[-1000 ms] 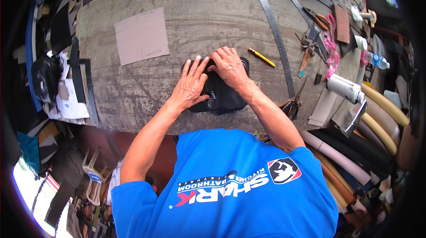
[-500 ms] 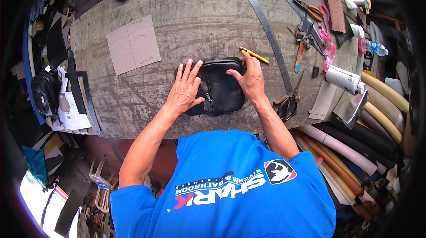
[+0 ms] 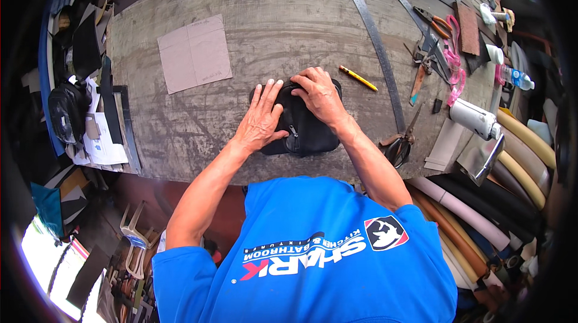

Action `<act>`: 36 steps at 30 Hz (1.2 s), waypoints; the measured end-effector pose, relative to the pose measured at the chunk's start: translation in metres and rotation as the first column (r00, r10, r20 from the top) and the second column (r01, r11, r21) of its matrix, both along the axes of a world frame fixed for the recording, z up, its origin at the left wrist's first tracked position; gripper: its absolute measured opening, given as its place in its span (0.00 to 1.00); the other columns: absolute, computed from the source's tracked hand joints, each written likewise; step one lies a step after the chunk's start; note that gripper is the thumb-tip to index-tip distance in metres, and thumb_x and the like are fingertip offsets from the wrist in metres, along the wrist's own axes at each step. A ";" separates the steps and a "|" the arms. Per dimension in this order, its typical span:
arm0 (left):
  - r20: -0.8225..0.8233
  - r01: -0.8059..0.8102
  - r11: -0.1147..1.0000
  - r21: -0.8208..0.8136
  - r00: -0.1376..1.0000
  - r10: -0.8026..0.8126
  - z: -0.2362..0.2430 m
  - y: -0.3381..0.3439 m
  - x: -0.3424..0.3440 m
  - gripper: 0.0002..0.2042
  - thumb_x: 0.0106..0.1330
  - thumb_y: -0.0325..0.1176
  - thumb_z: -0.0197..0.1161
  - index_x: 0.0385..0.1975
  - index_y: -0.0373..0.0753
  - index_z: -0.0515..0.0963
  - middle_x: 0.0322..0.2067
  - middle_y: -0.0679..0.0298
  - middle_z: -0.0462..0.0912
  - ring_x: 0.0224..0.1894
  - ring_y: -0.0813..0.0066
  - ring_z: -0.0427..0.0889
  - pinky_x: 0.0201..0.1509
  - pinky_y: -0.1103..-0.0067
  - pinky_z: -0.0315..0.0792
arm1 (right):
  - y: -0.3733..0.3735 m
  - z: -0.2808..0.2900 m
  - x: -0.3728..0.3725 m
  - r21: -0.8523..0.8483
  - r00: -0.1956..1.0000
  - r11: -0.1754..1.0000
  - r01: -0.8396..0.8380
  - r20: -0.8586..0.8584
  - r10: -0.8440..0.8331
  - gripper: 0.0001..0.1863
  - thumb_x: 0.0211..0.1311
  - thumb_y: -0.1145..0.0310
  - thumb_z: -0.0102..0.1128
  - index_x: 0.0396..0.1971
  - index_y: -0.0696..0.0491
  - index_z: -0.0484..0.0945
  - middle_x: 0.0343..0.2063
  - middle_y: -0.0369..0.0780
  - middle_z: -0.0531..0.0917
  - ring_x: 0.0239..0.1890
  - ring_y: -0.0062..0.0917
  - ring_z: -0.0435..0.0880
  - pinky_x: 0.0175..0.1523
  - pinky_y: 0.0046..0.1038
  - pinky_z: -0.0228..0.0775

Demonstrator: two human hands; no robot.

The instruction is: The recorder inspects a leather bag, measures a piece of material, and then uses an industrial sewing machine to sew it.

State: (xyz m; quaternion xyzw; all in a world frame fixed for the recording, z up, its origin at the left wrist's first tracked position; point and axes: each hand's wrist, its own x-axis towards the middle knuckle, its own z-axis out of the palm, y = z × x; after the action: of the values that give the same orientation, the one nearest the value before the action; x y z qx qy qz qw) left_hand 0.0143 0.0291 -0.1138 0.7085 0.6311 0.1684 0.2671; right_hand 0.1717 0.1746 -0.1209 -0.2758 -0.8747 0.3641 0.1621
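A black leather bag (image 3: 307, 136) with a front zip and a metal pull lies flat on the worktable in front of me. My left hand (image 3: 259, 121) rests on its left side, fingers spread, thumb beside the zip pull. My right hand (image 3: 319, 97) lies over the upper middle of the bag, fingers bent and pressed onto the top edge, thumb tucked in; their exact grip is partly hidden. Just beyond it, to the right, lies a yellow pencil (image 3: 358, 78).
A square pink-beige card (image 3: 194, 52) lies at upper left. Long steel rulers (image 3: 373, 40), pliers (image 3: 433, 22), scissors (image 3: 397, 148), pink cord and a white cylinder (image 3: 472, 118) are at right. Dark material pieces and papers (image 3: 105, 139) line the edges; material rolls stand lower right.
My right hand moved off the bag's right side, where its fingers were extended half a second ago, back leftward to the top middle, fingers bending. My left hand stays on the left side.
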 end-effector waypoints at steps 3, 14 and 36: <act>0.029 -0.027 0.998 0.059 0.999 0.025 -0.003 -0.003 -0.002 0.32 0.39 0.43 0.82 0.38 0.34 0.69 0.68 0.43 0.52 0.74 0.41 0.48 0.77 0.51 0.48 | 0.004 0.002 -0.002 0.012 0.999 0.999 -0.043 0.007 0.043 0.13 0.52 0.69 0.69 0.39 0.53 0.81 0.37 0.39 0.78 0.44 0.36 0.75 0.49 0.36 0.66; 0.052 -0.038 0.997 0.073 0.998 0.034 -0.009 -0.007 -0.004 0.35 0.37 0.43 0.82 0.42 0.32 0.70 0.64 0.46 0.57 0.72 0.39 0.51 0.75 0.50 0.52 | 0.001 0.009 -0.004 0.190 0.991 0.973 -0.132 0.029 0.129 0.12 0.56 0.67 0.65 0.38 0.56 0.78 0.35 0.41 0.76 0.43 0.37 0.75 0.49 0.37 0.65; -0.093 0.032 0.998 -0.062 0.995 -0.038 0.008 0.004 0.004 0.32 0.38 0.44 0.81 0.37 0.31 0.71 0.72 0.51 0.50 0.74 0.39 0.45 0.76 0.49 0.47 | 0.003 0.005 -0.003 0.165 0.988 0.976 -0.145 0.073 0.134 0.11 0.55 0.68 0.65 0.36 0.55 0.79 0.35 0.39 0.79 0.44 0.33 0.77 0.50 0.35 0.67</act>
State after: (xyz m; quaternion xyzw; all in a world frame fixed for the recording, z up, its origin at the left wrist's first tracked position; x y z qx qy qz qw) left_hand 0.0186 0.0329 -0.1059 0.7183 0.6351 0.1111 0.2613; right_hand 0.1689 0.1773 -0.1161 -0.2099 -0.9243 0.2900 0.1322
